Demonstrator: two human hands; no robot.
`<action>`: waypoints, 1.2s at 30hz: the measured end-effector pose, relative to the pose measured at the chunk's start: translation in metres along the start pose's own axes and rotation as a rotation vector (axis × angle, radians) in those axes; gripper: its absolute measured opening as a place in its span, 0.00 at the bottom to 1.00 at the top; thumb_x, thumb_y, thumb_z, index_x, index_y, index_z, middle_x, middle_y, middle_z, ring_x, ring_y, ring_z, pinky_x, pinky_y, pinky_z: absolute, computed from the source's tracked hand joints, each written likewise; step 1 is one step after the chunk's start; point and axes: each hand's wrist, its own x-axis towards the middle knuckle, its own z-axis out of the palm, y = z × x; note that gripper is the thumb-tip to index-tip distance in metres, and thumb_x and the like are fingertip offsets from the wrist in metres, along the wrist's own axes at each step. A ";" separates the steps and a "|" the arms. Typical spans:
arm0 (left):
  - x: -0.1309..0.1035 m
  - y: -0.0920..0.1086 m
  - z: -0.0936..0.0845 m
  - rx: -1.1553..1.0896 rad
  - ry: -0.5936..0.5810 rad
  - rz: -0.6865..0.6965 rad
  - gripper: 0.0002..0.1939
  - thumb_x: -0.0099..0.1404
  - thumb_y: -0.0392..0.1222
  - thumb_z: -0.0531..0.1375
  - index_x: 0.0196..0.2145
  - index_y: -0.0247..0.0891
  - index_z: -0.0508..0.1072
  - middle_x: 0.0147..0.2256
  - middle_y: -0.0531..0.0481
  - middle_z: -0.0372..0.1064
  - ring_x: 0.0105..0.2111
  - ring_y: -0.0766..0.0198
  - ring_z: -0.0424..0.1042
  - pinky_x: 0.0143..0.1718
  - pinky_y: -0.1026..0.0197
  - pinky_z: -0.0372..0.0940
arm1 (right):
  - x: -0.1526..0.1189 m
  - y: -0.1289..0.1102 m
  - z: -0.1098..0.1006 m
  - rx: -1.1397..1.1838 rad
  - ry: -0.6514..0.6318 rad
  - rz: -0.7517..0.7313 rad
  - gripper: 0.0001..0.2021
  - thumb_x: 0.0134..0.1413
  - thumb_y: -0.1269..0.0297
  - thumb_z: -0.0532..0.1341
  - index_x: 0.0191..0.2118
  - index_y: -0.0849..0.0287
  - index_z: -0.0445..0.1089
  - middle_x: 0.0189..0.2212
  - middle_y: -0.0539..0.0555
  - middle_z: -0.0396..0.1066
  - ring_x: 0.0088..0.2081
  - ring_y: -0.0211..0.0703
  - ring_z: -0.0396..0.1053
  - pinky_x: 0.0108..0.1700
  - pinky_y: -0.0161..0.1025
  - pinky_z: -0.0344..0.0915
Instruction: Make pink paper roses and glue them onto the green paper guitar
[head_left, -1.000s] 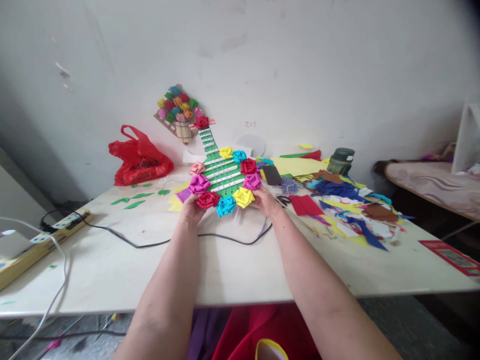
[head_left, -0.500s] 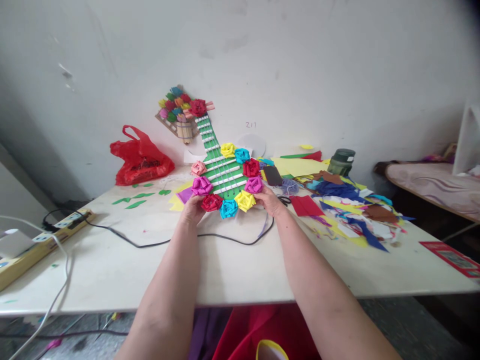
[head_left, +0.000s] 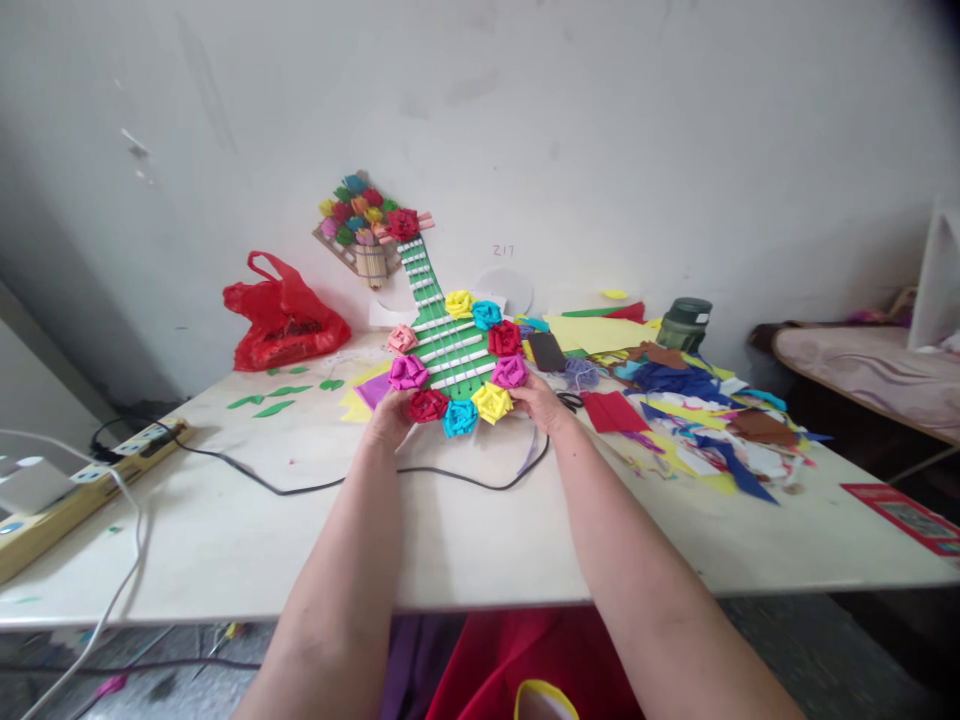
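Both hands hold a green paper guitar [head_left: 455, 350] by its lower end, its neck leaning up and to the left. White paper strips cross its front, thin strings run along it, and coloured paper roses line its body. My left hand [head_left: 391, 418] is closed on the lower left edge, by a red rose [head_left: 428, 405] and a purple rose [head_left: 408, 373]. My right hand [head_left: 538, 402] grips the lower right edge beside a yellow rose [head_left: 492, 403]. The roses and guitar hide most fingertips. Another red rose [head_left: 403, 224] tops the neck.
A red plastic bag [head_left: 289, 325] and green paper leaves [head_left: 274, 408] lie left. Paper scraps [head_left: 697, 400], a red paper piece [head_left: 613, 411] and a dark green bottle [head_left: 683, 324] are right. A black cable [head_left: 300, 490] crosses the table from a power strip [head_left: 142, 450]. A flower craft [head_left: 360, 220] stands behind.
The top of the guitar's neck has dipped slightly down and to the right. Both hands keep their hold at its lower end.
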 end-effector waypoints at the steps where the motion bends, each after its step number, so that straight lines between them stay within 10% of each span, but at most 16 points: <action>1: 0.000 -0.001 0.000 0.020 -0.008 0.013 0.16 0.45 0.30 0.62 0.35 0.36 0.71 0.27 0.48 0.73 0.24 0.59 0.72 0.25 0.59 0.68 | 0.000 0.000 0.000 -0.001 0.001 -0.003 0.21 0.36 0.68 0.63 0.43 0.55 0.68 0.35 0.51 0.75 0.36 0.46 0.73 0.35 0.43 0.71; 36: 0.011 -0.014 0.009 0.034 0.161 0.223 0.19 0.39 0.31 0.67 0.32 0.37 0.71 0.26 0.54 0.72 0.26 0.65 0.71 0.31 0.63 0.67 | 0.000 -0.001 0.009 -0.049 0.018 -0.019 0.24 0.35 0.67 0.63 0.44 0.54 0.66 0.37 0.50 0.74 0.37 0.44 0.71 0.33 0.39 0.69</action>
